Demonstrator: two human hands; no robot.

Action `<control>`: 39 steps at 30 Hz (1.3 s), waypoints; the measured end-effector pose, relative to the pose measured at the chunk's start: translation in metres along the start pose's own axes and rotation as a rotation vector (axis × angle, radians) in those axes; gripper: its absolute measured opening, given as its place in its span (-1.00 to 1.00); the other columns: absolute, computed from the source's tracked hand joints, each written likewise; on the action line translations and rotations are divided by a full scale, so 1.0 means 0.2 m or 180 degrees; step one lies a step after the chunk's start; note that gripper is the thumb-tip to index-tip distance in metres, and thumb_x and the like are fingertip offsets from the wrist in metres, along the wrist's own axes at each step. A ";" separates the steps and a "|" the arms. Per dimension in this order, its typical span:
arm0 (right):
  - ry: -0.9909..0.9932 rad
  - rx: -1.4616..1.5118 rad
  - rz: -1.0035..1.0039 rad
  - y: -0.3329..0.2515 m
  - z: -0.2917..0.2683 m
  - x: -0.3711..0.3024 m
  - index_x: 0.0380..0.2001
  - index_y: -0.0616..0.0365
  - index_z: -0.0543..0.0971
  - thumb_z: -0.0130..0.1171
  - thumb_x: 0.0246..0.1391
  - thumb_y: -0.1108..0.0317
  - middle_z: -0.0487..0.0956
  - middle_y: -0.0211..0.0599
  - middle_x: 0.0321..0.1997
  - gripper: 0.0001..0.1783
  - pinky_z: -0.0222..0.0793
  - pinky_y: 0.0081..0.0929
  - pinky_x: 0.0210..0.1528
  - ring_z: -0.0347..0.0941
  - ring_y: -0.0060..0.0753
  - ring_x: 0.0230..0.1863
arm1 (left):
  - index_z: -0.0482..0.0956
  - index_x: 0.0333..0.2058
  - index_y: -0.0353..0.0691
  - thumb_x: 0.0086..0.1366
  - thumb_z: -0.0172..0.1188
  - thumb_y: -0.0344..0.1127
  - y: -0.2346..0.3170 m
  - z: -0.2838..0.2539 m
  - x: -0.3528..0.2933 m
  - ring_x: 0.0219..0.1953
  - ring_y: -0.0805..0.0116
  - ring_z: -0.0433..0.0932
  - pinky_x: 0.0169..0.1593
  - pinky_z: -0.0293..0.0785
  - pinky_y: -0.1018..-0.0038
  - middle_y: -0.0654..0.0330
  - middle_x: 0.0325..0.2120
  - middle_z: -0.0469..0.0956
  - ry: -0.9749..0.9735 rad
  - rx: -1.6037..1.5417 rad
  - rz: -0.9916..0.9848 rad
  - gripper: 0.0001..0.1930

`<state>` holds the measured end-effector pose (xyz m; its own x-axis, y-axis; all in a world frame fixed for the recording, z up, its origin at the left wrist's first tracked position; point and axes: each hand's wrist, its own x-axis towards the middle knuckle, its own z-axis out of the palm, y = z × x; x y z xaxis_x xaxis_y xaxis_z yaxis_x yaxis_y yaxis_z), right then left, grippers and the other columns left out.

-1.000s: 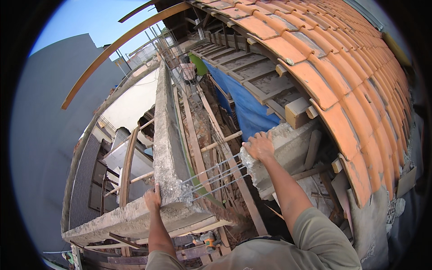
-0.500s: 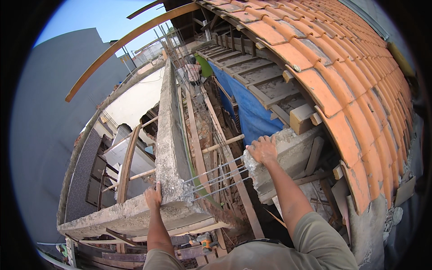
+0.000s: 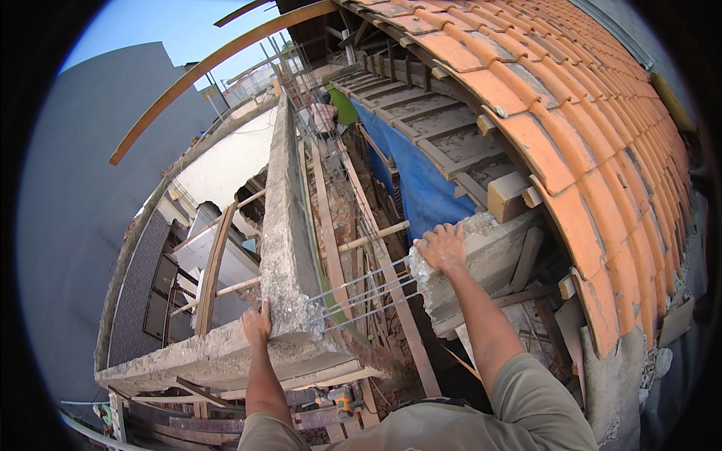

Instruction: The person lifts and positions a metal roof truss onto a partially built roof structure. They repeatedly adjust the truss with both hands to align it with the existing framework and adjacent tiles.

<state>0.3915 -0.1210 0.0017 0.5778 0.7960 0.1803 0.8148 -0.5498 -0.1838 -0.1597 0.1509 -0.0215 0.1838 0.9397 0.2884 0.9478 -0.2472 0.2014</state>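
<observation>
My left hand [image 3: 256, 322] is closed on the inner edge of a rough concrete beam [image 3: 284, 248], close to its corner. My right hand [image 3: 442, 246] grips the top of a broken concrete beam stub [image 3: 481, 252], its fingers curled over the chipped end. Bare steel rebars [image 3: 365, 293] span the gap between the two pieces of concrete. Neither hand touches the rebars. Both arms reach forward, set wide apart.
Orange roof tiles [image 3: 556, 150] slope along the right. Planks [image 3: 387, 278] and rubble lie far below the gap. A blue tarp [image 3: 421, 192] hangs beyond. An orange-and-grey power tool [image 3: 344, 401] sits below. Another person [image 3: 323, 116] is at the far end.
Both hands stay on the same spots of concrete. The view has shifted very slightly. The far person has moved a little and appears more upright.
</observation>
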 end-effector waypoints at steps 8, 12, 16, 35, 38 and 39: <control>0.0055 -0.0060 0.0021 0.00 0.00 -0.01 0.31 -0.19 0.87 0.01 0.67 -0.37 0.75 -0.26 0.42 -0.31 -0.14 0.45 0.87 0.45 -0.07 0.61 | 0.88 0.11 -0.44 0.77 0.01 0.40 0.01 -0.01 -0.01 0.29 -0.42 0.68 0.51 0.42 -0.14 -0.37 0.10 0.81 0.0083 -0.0017 0.0064 -0.14; 0.0025 0.0002 0.0003 0.00 0.00 0.00 0.30 -0.19 0.87 -0.01 0.67 -0.38 0.74 -0.24 0.42 -0.30 -0.14 0.45 0.86 0.45 -0.07 0.60 | 0.88 0.08 -0.48 0.76 0.02 0.41 0.02 -0.03 -0.02 0.25 -0.47 0.69 0.47 0.45 -0.14 -0.42 0.08 0.81 0.0111 -0.0019 0.0075 -0.12; 0.0055 0.0008 -0.0034 0.00 0.00 0.00 0.28 -0.19 0.87 -0.03 0.67 -0.40 0.73 -0.21 0.41 -0.29 -0.14 0.45 0.85 0.44 -0.04 0.59 | 0.89 0.10 -0.44 0.75 0.03 0.41 0.02 -0.03 -0.01 0.26 -0.46 0.69 0.48 0.45 -0.13 -0.40 0.10 0.81 0.0058 -0.0075 0.0078 -0.14; 0.0071 0.0032 0.0003 -0.01 -0.03 -0.01 0.28 -0.18 0.89 0.04 0.65 -0.39 0.75 -0.21 0.43 -0.31 -0.12 0.43 0.86 0.45 -0.03 0.62 | 0.89 0.16 -0.36 0.75 0.01 0.44 0.00 0.01 0.00 0.38 -0.28 0.65 0.62 0.31 -0.09 -0.25 0.19 0.82 -0.0015 -0.0086 -0.0071 -0.15; 0.0046 0.0006 0.0016 -0.01 -0.02 -0.01 0.29 -0.20 0.89 0.04 0.66 -0.39 0.74 -0.22 0.44 -0.32 -0.13 0.44 0.87 0.44 -0.02 0.63 | 0.90 0.14 -0.33 0.77 0.02 0.40 0.01 -0.01 -0.02 0.35 -0.29 0.66 0.60 0.33 -0.10 -0.26 0.17 0.82 -0.0024 -0.0087 -0.0017 -0.18; 0.0050 0.0050 0.0008 -0.01 -0.02 -0.01 0.29 -0.20 0.89 0.04 0.65 -0.39 0.74 -0.22 0.44 -0.32 -0.13 0.44 0.87 0.44 -0.02 0.64 | 0.91 0.13 -0.33 0.77 0.02 0.39 0.01 -0.02 -0.02 0.34 -0.30 0.66 0.59 0.34 -0.11 -0.26 0.17 0.82 -0.0008 -0.0078 -0.0014 -0.20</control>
<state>0.3886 -0.1218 0.0058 0.5805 0.7905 0.1951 0.8127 -0.5476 -0.1994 -0.1587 0.1459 -0.0187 0.1804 0.9413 0.2852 0.9420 -0.2488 0.2254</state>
